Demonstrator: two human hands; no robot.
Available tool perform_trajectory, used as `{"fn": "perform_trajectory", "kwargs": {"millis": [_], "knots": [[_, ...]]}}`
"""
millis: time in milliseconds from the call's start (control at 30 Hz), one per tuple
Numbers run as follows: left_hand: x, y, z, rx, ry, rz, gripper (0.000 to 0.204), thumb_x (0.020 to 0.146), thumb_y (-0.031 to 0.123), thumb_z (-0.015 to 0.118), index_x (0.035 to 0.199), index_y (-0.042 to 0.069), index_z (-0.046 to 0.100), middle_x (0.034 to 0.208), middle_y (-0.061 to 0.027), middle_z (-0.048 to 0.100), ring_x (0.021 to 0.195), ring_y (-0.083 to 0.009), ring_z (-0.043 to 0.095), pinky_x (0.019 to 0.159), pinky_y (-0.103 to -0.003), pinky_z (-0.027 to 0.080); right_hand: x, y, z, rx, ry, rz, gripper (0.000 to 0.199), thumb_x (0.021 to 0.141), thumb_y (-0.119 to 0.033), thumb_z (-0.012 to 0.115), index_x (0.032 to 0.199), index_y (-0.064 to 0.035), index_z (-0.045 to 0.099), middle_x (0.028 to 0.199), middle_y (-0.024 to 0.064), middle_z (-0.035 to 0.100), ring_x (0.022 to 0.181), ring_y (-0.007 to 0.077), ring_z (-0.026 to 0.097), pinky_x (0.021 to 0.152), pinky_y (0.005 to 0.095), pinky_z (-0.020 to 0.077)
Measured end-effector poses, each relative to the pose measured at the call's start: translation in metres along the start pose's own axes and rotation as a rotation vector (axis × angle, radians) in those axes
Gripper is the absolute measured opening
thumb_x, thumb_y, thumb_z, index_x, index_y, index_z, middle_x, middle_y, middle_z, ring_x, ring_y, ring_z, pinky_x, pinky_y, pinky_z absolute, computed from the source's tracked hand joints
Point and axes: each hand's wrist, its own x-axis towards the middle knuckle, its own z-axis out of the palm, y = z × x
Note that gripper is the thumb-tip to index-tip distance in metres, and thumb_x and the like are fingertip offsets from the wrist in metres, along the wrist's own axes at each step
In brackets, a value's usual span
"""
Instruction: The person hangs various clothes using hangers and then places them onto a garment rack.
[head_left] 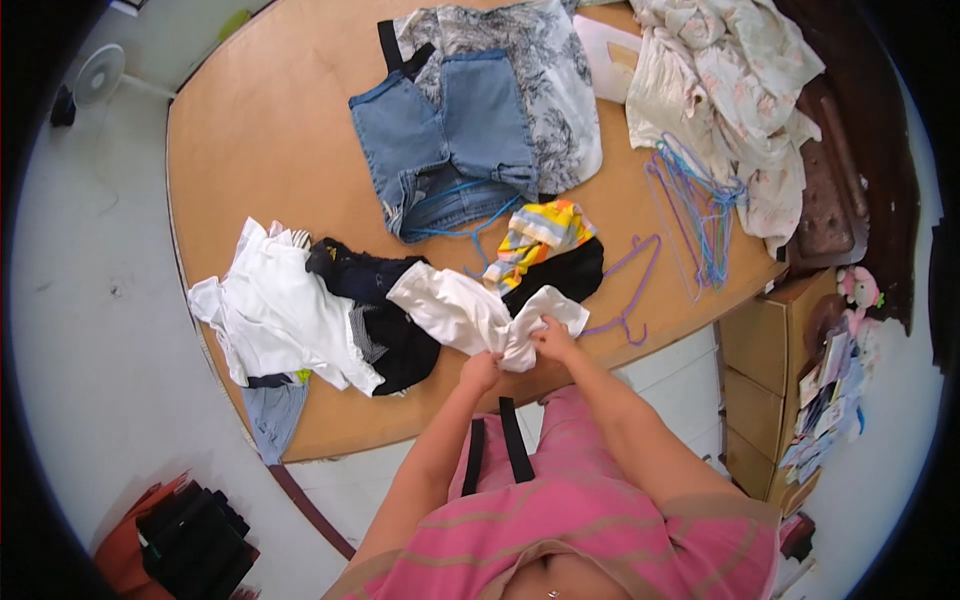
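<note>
A white garment [455,310], with two parts like trouser legs spreading away from me, lies bunched at the table's near edge. My left hand [483,371] is closed on its near edge, and my right hand [552,340] grips it a little further right. Just beyond it are a yellow, orange and grey patterned cloth [540,240] and a black cloth [570,275]. A purple hanger [640,280] lies to the right of my right hand. Left of the garment sits a pile with a white top [290,300] and dark clothes [395,345].
Blue denim shorts [440,120] on a blue hanger rest over a black-and-white patterned garment [565,120] further back. Several hangers [705,215] are heaped at the right beside a large pale floral cloth [720,60]. A brown drawer cabinet [755,350] stands off the table's right edge.
</note>
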Motion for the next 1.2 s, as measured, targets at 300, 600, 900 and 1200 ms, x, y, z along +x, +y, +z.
{"fn": "perform_trajectory", "kwargs": {"millis": [300,600,900,1200], "knots": [[-0.084,-0.009,0.003,-0.7,0.401,-0.108,0.022,0.088,0.021,0.053,0.093,0.006,0.068,0.09,-0.0077,0.065,0.085,-0.0211,0.063,0.072,-0.033,0.047,-0.06,-0.072,-0.067,0.741,-0.028,-0.149,0.018,0.083,-0.015,0.058,0.091,-0.0014,0.067,0.084,0.0083,0.062,0.089,0.0186,0.058,0.077,0.0285,0.0441],[-0.128,0.086,-0.07,-1.33,0.123,0.444,0.045,0.095,0.027,0.041,0.133,0.005,0.035,0.128,-0.0132,0.046,0.113,-0.0254,0.049,0.093,-0.037,0.045,-0.205,-0.209,-0.176,1.239,-0.563,-0.647,0.015,0.084,-0.009,0.06,0.091,0.0012,0.068,0.095,0.0013,0.055,0.088,0.0107,0.052,0.077,0.024,0.0413],[-0.198,0.118,-0.08,-2.058,-0.082,0.126,0.036,0.09,0.026,0.042,0.12,0.008,0.05,0.091,-0.0074,0.059,0.075,-0.0183,0.057,0.059,-0.028,0.047,-0.231,-0.212,-0.147,1.928,-0.212,-0.464,0.018,0.089,-0.004,0.052,0.103,0.0044,0.06,0.104,0.0116,0.061,0.1,0.022,0.058,0.087,0.0359,0.0478],[-0.287,0.132,-0.074,-0.936,0.634,0.55,0.078,0.071,0.006,0.068,0.132,0.008,0.02,0.132,-0.0129,0.031,0.115,-0.0266,0.044,0.094,-0.039,0.041,-0.266,-0.234,-0.154,1.693,-0.027,-0.417,0.019,0.084,-0.002,0.059,0.102,-0.0011,0.063,0.101,0.0061,0.062,0.092,0.0143,0.059,0.081,0.0274,0.0472]]}}
